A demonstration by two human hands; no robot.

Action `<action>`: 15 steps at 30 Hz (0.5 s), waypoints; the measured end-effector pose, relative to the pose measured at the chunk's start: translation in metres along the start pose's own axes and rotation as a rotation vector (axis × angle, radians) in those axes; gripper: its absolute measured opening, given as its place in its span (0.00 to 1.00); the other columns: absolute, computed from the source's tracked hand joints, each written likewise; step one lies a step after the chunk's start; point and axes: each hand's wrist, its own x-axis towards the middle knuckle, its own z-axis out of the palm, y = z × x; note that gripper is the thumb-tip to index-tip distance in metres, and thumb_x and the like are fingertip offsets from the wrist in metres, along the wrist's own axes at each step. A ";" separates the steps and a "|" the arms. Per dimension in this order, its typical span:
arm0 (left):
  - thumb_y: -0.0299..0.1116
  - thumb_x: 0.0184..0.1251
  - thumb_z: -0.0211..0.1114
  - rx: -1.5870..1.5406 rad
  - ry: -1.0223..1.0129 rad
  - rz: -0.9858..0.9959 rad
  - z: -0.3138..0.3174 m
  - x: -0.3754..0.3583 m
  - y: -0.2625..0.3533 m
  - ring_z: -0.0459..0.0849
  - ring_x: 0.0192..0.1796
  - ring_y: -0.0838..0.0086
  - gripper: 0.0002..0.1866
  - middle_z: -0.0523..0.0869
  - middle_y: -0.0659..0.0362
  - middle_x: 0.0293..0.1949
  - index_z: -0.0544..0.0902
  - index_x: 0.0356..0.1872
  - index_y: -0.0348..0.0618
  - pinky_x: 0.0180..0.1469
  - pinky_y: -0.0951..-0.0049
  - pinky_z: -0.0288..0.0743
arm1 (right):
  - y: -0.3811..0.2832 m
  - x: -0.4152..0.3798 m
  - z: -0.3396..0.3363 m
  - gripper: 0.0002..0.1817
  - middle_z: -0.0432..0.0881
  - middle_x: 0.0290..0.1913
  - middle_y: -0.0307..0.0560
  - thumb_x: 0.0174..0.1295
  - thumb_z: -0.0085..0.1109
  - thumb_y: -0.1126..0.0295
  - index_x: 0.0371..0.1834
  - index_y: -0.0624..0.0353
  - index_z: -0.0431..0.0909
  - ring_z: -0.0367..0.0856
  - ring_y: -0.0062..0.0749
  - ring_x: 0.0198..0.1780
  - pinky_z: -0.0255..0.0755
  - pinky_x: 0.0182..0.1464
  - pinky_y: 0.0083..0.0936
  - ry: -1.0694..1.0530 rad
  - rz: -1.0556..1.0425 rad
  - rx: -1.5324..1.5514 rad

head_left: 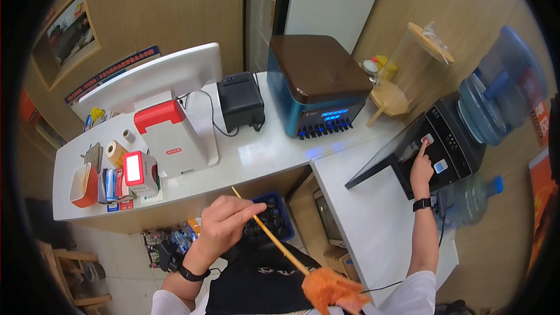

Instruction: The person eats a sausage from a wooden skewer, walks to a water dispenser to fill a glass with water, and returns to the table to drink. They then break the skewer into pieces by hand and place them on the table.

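My left hand point(224, 224) is closed around the thin wooden handle of a duster point(329, 289). Its fuzzy orange head hangs at the lower middle, near my dark apron point(262, 286). On the right, my right hand point(421, 174) reaches to the black water dispenser point(446, 125), its index finger stretched out with the tip at a small white button. No object is in that hand, and its other fingers are partly curled. Below the fingertip sits a second button point(441, 166), white and blue. A large blue water bottle point(496, 99) stands upside down on the dispenser.
On the white counter point(262, 151) stand a white and red cash register terminal point(175, 140), a black printer point(240, 100), a brown and blue box machine point(318, 76) with a lit display, and a red payment box point(140, 172). A blue crate point(284, 230) of dark bottles is below.
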 end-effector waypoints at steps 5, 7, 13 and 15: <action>0.18 0.41 0.60 -0.040 0.015 0.063 -0.008 0.002 0.012 0.79 0.30 0.71 0.17 0.81 0.60 0.27 0.83 0.36 0.44 0.30 0.77 0.74 | 0.002 0.002 0.004 0.37 0.74 0.26 0.43 0.52 0.50 0.76 0.67 0.59 0.47 0.78 0.31 0.27 0.74 0.23 0.23 -0.005 0.002 0.016; 0.19 0.40 0.60 -0.051 0.015 0.087 -0.013 0.003 0.018 0.79 0.31 0.73 0.17 0.81 0.61 0.27 0.83 0.36 0.43 0.31 0.77 0.74 | 0.001 -0.001 0.007 0.37 0.74 0.26 0.43 0.52 0.50 0.76 0.67 0.58 0.47 0.78 0.30 0.27 0.74 0.23 0.23 -0.008 -0.008 0.016; 0.19 0.39 0.60 -0.041 0.015 0.125 -0.019 0.005 0.029 0.80 0.32 0.73 0.18 0.81 0.62 0.28 0.83 0.36 0.43 0.33 0.78 0.75 | 0.002 -0.001 0.009 0.39 0.74 0.25 0.42 0.52 0.51 0.76 0.68 0.57 0.44 0.78 0.29 0.26 0.74 0.21 0.23 0.007 -0.011 -0.040; 0.21 0.42 0.61 -0.034 0.018 0.099 -0.019 0.004 0.029 0.80 0.31 0.72 0.13 0.81 0.61 0.27 0.84 0.33 0.45 0.32 0.77 0.74 | 0.001 -0.002 0.006 0.40 0.75 0.27 0.46 0.51 0.51 0.77 0.68 0.57 0.43 0.79 0.36 0.28 0.75 0.24 0.28 -0.018 -0.004 0.040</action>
